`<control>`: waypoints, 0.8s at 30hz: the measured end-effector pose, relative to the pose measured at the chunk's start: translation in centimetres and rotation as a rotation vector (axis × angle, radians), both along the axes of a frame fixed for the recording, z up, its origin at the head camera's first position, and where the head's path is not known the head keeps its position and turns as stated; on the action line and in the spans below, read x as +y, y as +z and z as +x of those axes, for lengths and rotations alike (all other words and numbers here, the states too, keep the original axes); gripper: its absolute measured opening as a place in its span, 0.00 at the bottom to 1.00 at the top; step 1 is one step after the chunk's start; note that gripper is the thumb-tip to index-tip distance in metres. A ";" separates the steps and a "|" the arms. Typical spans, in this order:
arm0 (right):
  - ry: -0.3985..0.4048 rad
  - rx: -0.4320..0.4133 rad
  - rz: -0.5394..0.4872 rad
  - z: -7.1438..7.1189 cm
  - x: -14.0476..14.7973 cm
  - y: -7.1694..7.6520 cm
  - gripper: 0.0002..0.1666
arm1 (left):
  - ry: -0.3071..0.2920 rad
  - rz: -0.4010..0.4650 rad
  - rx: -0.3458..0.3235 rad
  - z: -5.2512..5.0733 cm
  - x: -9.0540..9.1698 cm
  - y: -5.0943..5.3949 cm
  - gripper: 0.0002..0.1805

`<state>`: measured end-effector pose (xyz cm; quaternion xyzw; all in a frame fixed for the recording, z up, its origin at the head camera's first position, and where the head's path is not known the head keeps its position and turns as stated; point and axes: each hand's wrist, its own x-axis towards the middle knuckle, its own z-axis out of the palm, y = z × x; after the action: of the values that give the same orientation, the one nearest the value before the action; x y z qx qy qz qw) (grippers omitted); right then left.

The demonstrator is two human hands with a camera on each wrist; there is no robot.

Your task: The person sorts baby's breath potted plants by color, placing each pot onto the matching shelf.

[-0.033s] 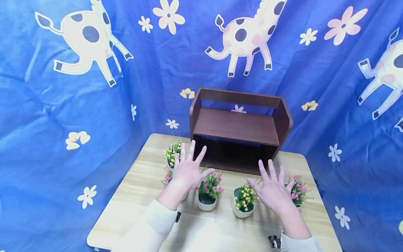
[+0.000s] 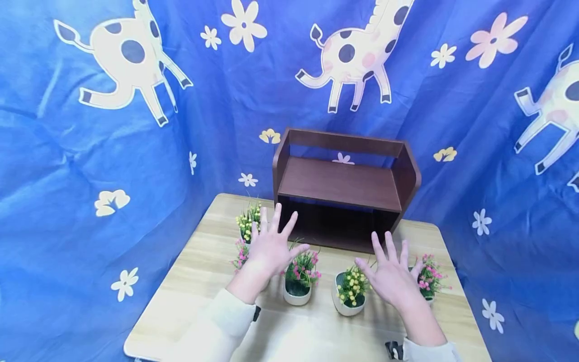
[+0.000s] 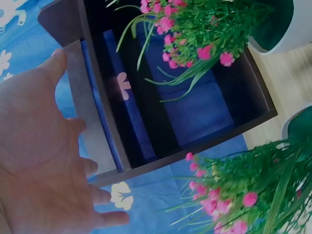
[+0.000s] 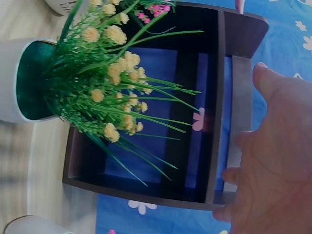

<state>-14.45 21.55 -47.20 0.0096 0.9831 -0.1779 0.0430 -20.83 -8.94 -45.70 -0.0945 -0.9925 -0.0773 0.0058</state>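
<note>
My left hand (image 2: 270, 250) hovers palm down with fingers spread, between a pink-flowered pot (image 2: 297, 291) and the plants at the left. Fingers spread too, my right hand (image 2: 394, 275) is held over the gap between a yellow-flowered pot (image 2: 347, 296) and a pink-flowered plant (image 2: 428, 277). Neither hand holds anything. Behind them stands a dark brown two-level shelf (image 2: 339, 183). The left wrist view shows the left palm (image 3: 44, 151) beside pink flowers (image 3: 214, 200); in the right wrist view the right palm (image 4: 278, 156) is near yellow flowers (image 4: 117, 73).
At the left of the wooden table (image 2: 181, 281) are a yellow-flowered plant (image 2: 248, 223) and a pink-flowered plant (image 2: 241, 253), its pot partly hidden by the left hand. A blue curtain (image 2: 135, 166) with giraffes and flowers hangs around the table.
</note>
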 end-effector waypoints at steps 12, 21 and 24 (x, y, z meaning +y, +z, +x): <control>-0.014 0.016 -0.007 0.1 -0.5 0.0 0.58 | -0.003 0.011 0.015 -0.4 -0.9 -0.3 0.52; -0.028 0.077 -0.044 1.2 -0.1 -0.3 0.61 | -0.012 0.019 0.045 -1.4 -1.9 -0.2 0.51; -0.027 0.102 -0.066 1.6 0.3 -0.9 0.60 | -0.020 0.033 0.066 -2.0 -2.2 -0.2 0.50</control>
<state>-12.90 21.82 -48.12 0.0123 0.9774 -0.2110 -0.0091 -22.85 -11.09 -45.93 -0.1067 -0.9894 -0.0907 0.0395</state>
